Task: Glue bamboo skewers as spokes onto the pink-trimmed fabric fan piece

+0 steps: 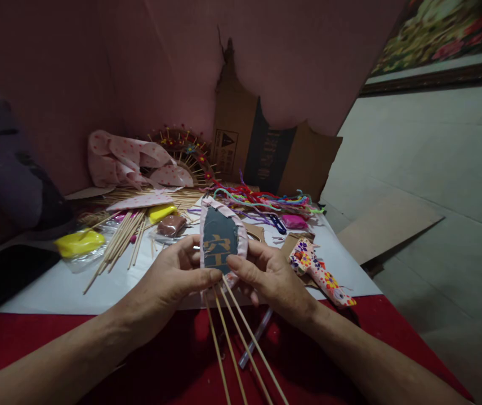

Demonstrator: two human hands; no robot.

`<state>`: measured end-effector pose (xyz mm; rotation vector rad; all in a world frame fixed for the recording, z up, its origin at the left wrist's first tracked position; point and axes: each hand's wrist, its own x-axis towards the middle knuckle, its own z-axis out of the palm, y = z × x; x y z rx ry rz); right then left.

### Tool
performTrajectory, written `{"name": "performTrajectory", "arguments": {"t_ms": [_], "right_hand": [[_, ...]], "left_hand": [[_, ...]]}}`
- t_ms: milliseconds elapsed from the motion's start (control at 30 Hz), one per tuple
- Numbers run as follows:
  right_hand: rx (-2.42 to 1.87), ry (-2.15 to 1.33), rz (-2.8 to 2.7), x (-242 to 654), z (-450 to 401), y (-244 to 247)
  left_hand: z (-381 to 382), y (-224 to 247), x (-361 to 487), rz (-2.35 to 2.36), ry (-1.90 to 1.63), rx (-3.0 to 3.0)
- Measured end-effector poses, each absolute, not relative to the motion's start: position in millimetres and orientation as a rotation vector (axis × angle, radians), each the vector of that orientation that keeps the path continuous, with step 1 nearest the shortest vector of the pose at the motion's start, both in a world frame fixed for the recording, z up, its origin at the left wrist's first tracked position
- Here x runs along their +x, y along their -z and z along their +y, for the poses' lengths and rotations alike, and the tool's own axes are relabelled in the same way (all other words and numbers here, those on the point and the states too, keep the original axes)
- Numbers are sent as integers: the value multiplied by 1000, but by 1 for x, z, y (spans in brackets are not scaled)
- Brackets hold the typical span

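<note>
A pointed cardboard piece (pixel 219 230), dark grey with tan characters and edged in pale pink cloth, is held upright between both hands. My left hand (pixel 182 270) grips its lower left side, the thumb over the bottom edge. On the right side, my right hand (pixel 272 275) pinches it, with the thumb on the dark face. Several thin wooden sticks (pixel 241 332) fan downward from its bottom edge toward the camera. How they are fixed there is hidden by the thumbs and cloth.
Loose sticks (pixel 120 242), yellow clay packets (pixel 79 243) and a brown packet (pixel 172 225) lie left on white paper (pixel 148 281). Coloured pipe cleaners (pixel 262 197), a blue cutter (pixel 277 224) and a flowered object (pixel 319 270) are at right. Torn cardboard (pixel 266 146) leans behind.
</note>
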<state>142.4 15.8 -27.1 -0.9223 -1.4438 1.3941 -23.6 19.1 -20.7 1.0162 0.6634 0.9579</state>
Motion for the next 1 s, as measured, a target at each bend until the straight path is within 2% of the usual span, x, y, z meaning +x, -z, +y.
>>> {"name": "performTrajectory", "arguments": {"t_ms": [400,1000], "right_hand": [[-1056,-1536,-1512,145,20,25],[-1040,-1574,-1452,145,20,19]], "left_hand": [[36,30,-31,803,-1159,888],[38,35,-30,792,-1142,870]]}}
